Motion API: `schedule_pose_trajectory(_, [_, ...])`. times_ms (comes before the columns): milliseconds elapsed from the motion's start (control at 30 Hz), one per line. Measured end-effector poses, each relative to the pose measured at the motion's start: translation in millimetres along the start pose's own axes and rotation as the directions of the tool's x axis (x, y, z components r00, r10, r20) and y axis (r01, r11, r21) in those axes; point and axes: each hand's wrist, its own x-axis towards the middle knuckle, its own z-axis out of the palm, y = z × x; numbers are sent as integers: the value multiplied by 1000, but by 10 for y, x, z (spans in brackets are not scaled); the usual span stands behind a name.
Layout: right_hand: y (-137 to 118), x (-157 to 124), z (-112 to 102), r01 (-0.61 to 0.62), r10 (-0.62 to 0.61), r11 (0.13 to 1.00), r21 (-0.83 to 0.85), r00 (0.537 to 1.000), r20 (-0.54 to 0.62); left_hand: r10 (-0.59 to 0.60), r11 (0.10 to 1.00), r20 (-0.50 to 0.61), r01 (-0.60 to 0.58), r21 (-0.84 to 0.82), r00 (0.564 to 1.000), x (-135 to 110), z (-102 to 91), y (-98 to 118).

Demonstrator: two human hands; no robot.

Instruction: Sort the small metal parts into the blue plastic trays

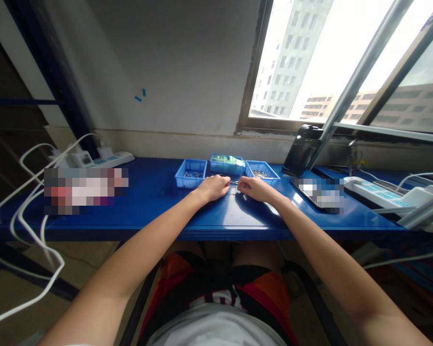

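Note:
Both hands rest on the blue table (155,202) just in front of three small blue trays. My left hand (213,186) is curled, fingers closed, near the left tray (190,174) that holds a few small metal parts. My right hand (254,188) is curled too, in front of the right tray (261,171) with more metal parts. Between the two hands lies a small metal piece (234,183); the fingertips of both hands pinch toward it, and what they grip is too small to name. The middle tray (226,164) holds green-tinted packets.
A white power strip (104,158) with white cables lies at the back left. A black device (302,154) stands by the window at the right, with another power strip (377,192) and a metal bar (361,77) beyond. Blurred items lie on both sides.

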Motion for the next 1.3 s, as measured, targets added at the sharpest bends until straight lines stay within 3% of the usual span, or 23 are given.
schedule_pose_trajectory(1300, [-17,-10,-12,1,-1,1000,-11,1000,-8,-6,1000,10,6,19,1000,4,10,-1])
